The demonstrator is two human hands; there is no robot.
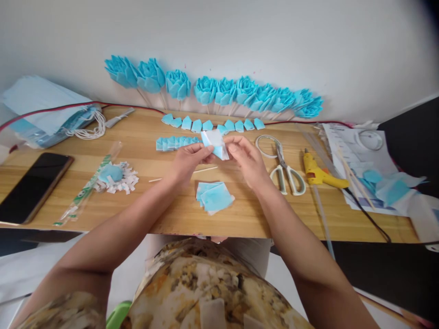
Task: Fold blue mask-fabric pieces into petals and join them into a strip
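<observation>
Between my two hands, above the middle of the table, is a small blue-and-white fabric piece (215, 142), partly folded. My left hand (190, 160) pinches its lower left side with the thumb on top. On its right edge my right hand (245, 157) closes thumb and fingers. Below lies a small stack of blue fabric squares (216, 197). Behind the hands runs a row of folded blue petals (196, 126), and an overlapping strip of petals (176, 143) sits by my left hand. A thin wooden stick (206, 170) lies under the hands.
Blue fabric flowers (206, 90) on sticks lean along the wall. To the right are scissors (286, 176), a roll of tape (262, 146) and a yellow glue gun (318, 171). Leftward lie a phone (32, 187), a white-fringed blue ball (111, 173) and a bag of masks (48, 109).
</observation>
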